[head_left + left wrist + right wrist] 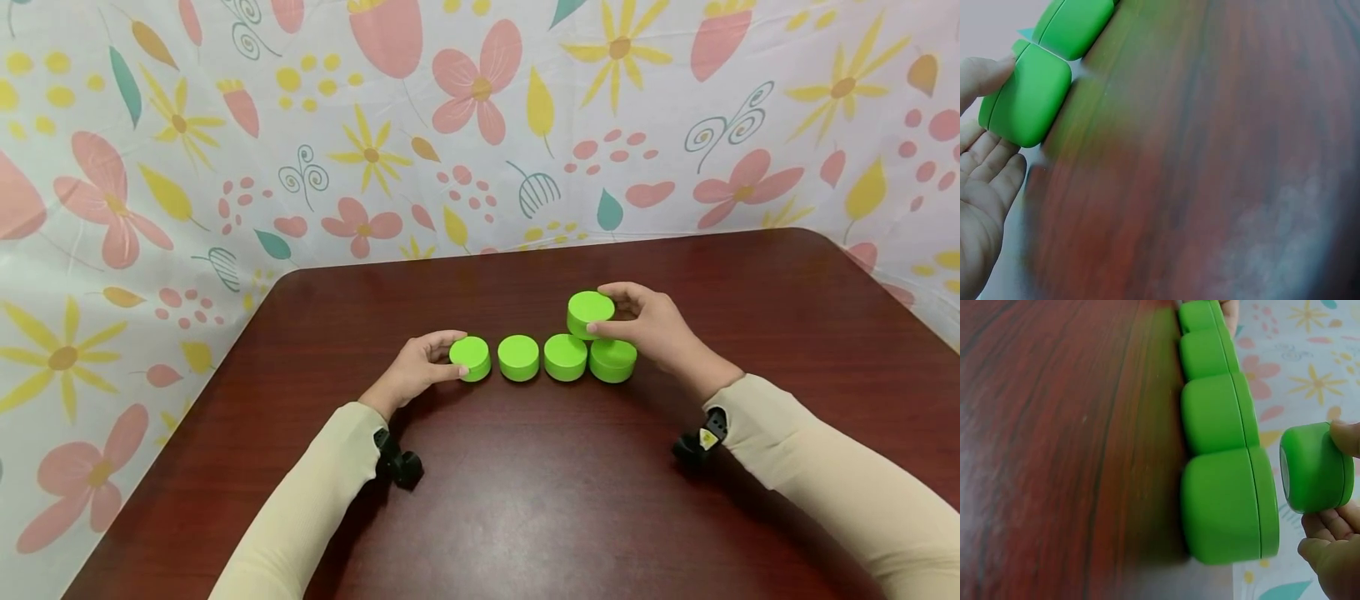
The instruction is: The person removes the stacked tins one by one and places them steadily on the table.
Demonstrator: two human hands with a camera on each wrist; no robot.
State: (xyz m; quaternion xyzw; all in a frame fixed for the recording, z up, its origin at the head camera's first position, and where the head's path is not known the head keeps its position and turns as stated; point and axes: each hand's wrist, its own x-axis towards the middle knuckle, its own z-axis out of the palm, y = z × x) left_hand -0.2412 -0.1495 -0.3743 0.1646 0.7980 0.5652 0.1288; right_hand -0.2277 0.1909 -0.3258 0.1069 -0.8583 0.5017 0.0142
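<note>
Several round green lidded jars stand in a side-by-side row on the table. My left hand [414, 371] grips the leftmost jar [471, 357], thumb at its front and fingers round its far side. In the right hand [654, 327] is another green jar [588, 312], pinched between thumb and fingers and raised above the row's right end. The right wrist view shows a gap between this raised jar [1314, 467] and the rightmost standing jar [1225, 506]. Between the row's two ends are a second jar [518, 358] and a third jar [566, 358].
The dark reddish-brown wooden table [525, 483] has a glossy top with a light reflection near its front. Behind it and along the left hangs a white curtain [465, 192] printed with flowers and leaves. Small black cameras are strapped to both wrists over cream sleeves [315, 492].
</note>
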